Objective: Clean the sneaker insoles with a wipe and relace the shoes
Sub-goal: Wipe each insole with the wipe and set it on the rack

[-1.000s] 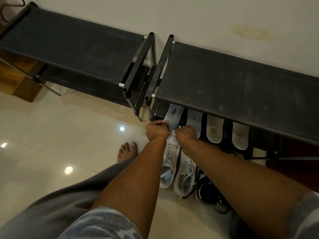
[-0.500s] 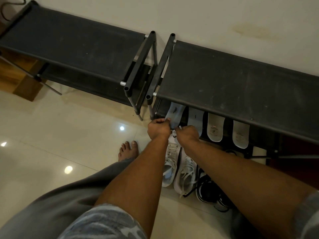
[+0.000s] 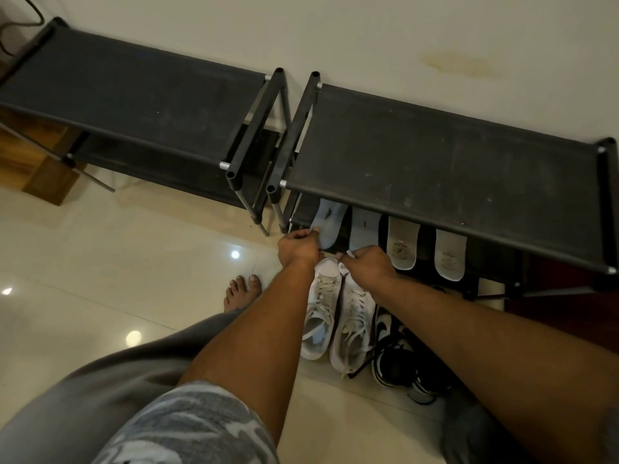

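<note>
- Head view, looking down: pinches lower edge of leftmost insole with left hand, fingers curled round it.
- Holds small white scrap in curled fingers of right hand; cannot tell whether wipe or lace end.
- Has both hands close together, just over toes of white sneakers.
- Shows four insoles leaning in a row on lower shelf of right shoe rack, tops hidden under its top shelf: leftmost insole tilted, second grey insole just beside it, two beige insoles further right.
- Shows white sneakers side by side on tiled floor, laces threaded, toes toward rack; black-and-white sneakers just beside them on right.
- Shows left shoe rack just beside right one, both against wall; bare foot left of white sneakers.
</note>
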`<state>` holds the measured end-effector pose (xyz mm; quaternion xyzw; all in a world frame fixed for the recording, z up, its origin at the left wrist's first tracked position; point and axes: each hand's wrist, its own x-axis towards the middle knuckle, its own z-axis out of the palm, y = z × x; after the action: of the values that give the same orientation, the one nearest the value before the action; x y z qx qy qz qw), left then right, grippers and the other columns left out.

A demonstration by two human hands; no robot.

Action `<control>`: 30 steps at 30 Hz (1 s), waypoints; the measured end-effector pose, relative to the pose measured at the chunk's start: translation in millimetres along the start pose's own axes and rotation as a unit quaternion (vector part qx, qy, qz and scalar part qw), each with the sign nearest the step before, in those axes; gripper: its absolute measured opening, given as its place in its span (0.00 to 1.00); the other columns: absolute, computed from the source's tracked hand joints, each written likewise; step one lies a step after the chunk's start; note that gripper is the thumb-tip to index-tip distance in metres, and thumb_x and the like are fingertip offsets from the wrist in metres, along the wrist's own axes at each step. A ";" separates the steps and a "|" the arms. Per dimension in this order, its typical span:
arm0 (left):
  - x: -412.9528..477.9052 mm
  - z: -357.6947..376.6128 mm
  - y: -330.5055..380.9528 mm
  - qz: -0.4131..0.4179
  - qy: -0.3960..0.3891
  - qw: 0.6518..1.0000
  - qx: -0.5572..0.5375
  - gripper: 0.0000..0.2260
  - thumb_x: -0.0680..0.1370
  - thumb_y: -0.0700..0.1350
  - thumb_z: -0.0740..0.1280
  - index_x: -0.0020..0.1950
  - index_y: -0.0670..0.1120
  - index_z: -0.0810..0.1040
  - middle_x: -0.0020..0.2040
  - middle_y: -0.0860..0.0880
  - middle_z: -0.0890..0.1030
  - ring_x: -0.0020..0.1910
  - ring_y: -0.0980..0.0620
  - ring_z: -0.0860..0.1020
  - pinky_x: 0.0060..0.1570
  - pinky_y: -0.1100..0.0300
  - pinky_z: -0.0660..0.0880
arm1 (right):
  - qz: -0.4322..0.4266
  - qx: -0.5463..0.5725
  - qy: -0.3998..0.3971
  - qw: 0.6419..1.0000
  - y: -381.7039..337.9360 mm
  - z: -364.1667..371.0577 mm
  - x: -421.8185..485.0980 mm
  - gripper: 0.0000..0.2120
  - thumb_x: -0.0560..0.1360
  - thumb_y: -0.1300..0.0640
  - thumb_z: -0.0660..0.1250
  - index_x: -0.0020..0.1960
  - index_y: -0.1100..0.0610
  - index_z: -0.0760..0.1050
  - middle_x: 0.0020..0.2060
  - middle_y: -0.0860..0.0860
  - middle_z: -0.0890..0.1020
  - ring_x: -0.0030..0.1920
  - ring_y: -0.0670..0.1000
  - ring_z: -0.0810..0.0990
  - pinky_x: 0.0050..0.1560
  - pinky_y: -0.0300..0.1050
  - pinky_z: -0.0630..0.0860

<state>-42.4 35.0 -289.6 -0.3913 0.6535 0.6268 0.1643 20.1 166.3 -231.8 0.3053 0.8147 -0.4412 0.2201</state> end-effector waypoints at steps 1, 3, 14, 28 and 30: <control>-1.7 -0.6 -0.8 0.004 0.005 1.000 -0.007 0.10 0.78 0.53 0.78 0.46 0.48 0.83 0.47 0.46 0.87 0.44 0.48 0.85 0.48 0.46 0.87 | -0.003 0.006 -0.002 1.000 0.0 -1.3 -0.2 0.15 0.79 0.48 0.73 0.36 0.55 0.83 0.32 0.50 0.83 0.38 0.51 0.83 0.36 0.40 0.72; -10.8 -1.0 -4.6 0.009 0.022 1.000 -0.011 0.17 0.80 0.64 0.70 0.50 0.51 0.83 0.48 0.49 0.86 0.48 0.46 0.85 0.51 0.45 0.85 | -0.010 0.015 0.002 1.000 -1.3 -6.6 -2.4 0.16 0.78 0.47 0.74 0.36 0.56 0.83 0.31 0.51 0.83 0.36 0.51 0.82 0.36 0.41 0.74; -77.2 46.6 -63.9 -0.131 -0.111 0.976 -0.136 0.10 0.81 0.44 0.66 0.57 0.40 0.84 0.54 0.43 0.87 0.45 0.47 0.86 0.40 0.56 0.82 | 0.014 0.025 0.088 0.996 13.3 -53.7 3.0 0.16 0.76 0.44 0.75 0.49 0.58 0.86 0.47 0.54 0.87 0.49 0.55 0.85 0.55 0.52 0.83; -70.4 47.4 -62.2 -0.044 -0.089 0.990 -0.099 0.09 0.81 0.45 0.75 0.57 0.40 0.84 0.47 0.43 0.89 0.47 0.45 0.89 0.40 0.53 0.82 | 0.122 -0.011 0.043 0.992 23.7 -38.1 21.9 0.27 0.75 0.42 0.75 0.63 0.62 0.79 0.54 0.58 0.85 0.50 0.56 0.85 0.43 0.45 0.80; -72.6 41.6 -58.7 -0.045 -0.108 0.989 -0.093 0.09 0.81 0.45 0.75 0.57 0.41 0.84 0.49 0.43 0.89 0.47 0.46 0.88 0.40 0.53 0.81 | 0.130 0.024 0.042 0.990 21.7 -34.9 25.7 0.23 0.76 0.47 0.76 0.62 0.63 0.78 0.52 0.57 0.84 0.47 0.56 0.84 0.42 0.45 0.80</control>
<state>34.7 102.0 -285.5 -0.3636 0.5525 0.7156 0.2246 13.6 213.1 -242.7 0.4320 0.7660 -0.4148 0.2336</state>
